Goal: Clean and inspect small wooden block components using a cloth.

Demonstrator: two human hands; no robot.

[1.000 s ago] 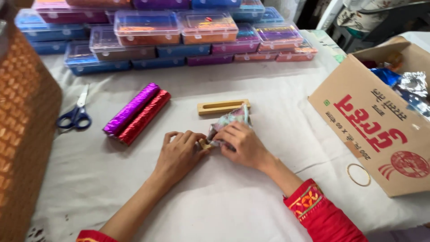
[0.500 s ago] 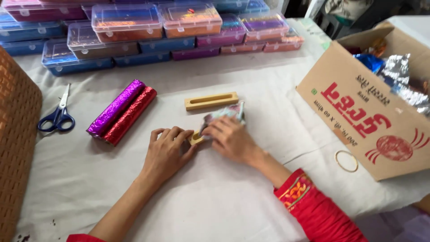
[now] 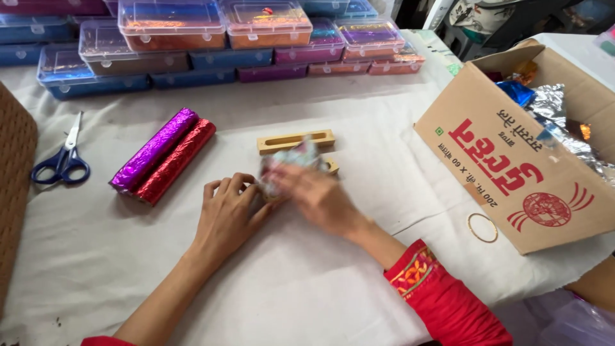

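Note:
My left hand (image 3: pixel 227 214) rests on the white cloth, fingertips touching a small wooden piece under a crinkled piece of shiny foil (image 3: pixel 288 160). My right hand (image 3: pixel 317 195), blurred by motion, holds the foil from the right and presses it over the piece. A slotted wooden block (image 3: pixel 296 141) lies just behind the foil. Two foil-wrapped rolls, one purple (image 3: pixel 154 150) and one red (image 3: pixel 176 162), lie side by side to the left of my hands.
Blue-handled scissors (image 3: pixel 63 161) lie far left, beside a woven basket (image 3: pixel 14 186). Stacked clear-lidded plastic boxes (image 3: pixel 211 35) line the back. An open cardboard box (image 3: pixel 532 166) with foil scraps stands at right. A thin ring (image 3: pixel 482 227) lies before it.
My right hand has moved quickly over the foil and is now blurred. The foil is lifted a little higher over the small wooden piece. The left hand stays put.

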